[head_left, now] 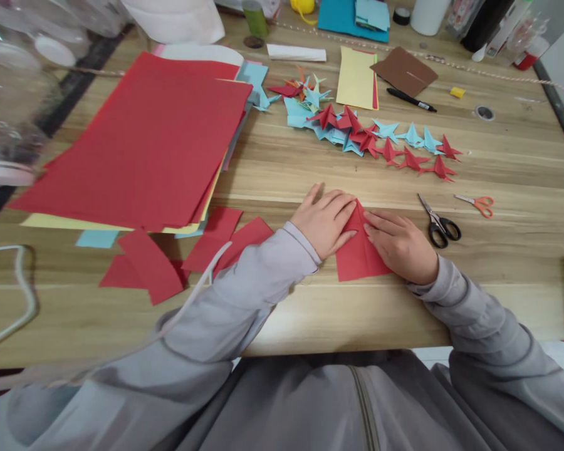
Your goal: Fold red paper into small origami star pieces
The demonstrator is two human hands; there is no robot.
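Note:
A red sheet of paper [360, 254], partly folded with a pointed top, lies flat on the wooden table [498, 169] in front of me. My left hand [323, 220] presses down on its left side with the fingers spread flat. On the right side my right hand [398, 241] presses too, its fingertips meeting the centre fold. Both hands rest on the paper rather than lifting it.
A big stack of red sheets [141, 144] lies at left, with red scraps [169, 257] below it. Several folded red and blue paper shapes [380, 141] lie beyond my hands. Black scissors [439, 222] and orange scissors [477, 203] lie at right, a black pen [411, 99] farther back.

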